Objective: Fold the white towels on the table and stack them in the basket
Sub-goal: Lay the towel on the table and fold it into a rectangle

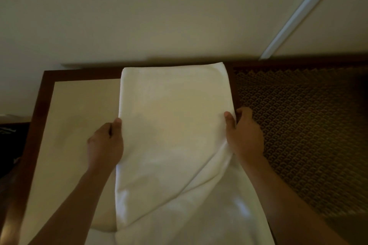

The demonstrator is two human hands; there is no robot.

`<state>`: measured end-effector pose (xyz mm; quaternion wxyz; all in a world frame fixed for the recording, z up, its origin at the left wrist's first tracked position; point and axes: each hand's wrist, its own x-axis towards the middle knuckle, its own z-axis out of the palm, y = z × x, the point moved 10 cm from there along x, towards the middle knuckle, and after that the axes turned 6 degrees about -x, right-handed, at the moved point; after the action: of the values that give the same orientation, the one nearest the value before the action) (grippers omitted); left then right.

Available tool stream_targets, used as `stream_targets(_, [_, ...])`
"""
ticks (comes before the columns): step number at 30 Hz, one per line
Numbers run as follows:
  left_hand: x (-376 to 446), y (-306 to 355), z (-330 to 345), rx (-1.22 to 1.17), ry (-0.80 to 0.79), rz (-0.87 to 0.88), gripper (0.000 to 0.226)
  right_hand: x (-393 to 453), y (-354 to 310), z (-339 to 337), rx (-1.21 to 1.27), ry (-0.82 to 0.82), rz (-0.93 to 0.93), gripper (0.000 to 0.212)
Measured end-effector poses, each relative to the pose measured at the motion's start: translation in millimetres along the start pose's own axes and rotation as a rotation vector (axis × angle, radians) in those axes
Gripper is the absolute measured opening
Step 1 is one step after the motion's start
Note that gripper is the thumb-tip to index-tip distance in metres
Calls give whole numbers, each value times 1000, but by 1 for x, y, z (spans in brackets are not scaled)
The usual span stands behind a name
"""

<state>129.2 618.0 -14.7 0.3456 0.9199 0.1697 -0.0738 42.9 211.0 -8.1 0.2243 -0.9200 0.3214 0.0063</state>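
Your left hand pinches the left edge of the one white towel, and your right hand grips its right edge. The towel lies along the table, its far end at the dark wooden rim. Bare tabletop lies to its left, patterned carpet to its right.

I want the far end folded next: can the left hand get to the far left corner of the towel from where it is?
Probably yes. The left hand grips the towel's left edge, and the table alongside that edge up to the far corner looks bare. It would have to let go first.
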Motion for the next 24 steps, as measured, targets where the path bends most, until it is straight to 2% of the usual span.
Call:
stream_targets(3, [-3, -4, 2, 68, -52, 19, 51, -2, -3, 5, -69, -63, -68, 45])
stream_targets(11, [-15, 0, 0, 191, 89, 105, 45, -2, 7, 3, -52, 74, -67, 33])
stream_targets(13, [-14, -2, -3, 215, 108, 85, 38, -2, 8, 1, -37, 92, -42, 32])
stream_targets(14, [-16, 1, -8, 207, 149, 97, 31, -4, 7, -6, -68, 151, -55, 30])
stream_targets(15, [-19, 9, -13, 183, 208, 152, 25, -6, 1, -16, -124, 236, -84, 29])
stream_targets(17, [-27, 41, -8, 166, 256, 359, 31, -14, -31, -21, -189, 317, -218, 34])
stream_targets(19, [-28, 70, 26, 259, 98, 550, 46, -20, -79, 9, -206, 148, -474, 49])
stream_targets(21, [-19, 77, 64, 439, -102, 583, 61, -21, -105, 51, -297, -85, -640, 63])
stream_targets(22, [-12, 72, 74, 490, -157, 553, 67, -15, -104, 63, -348, -138, -657, 67])
stream_targets(24, [4, 55, 75, 512, -164, 477, 76, 5, -88, 68, -405, -138, -605, 70])
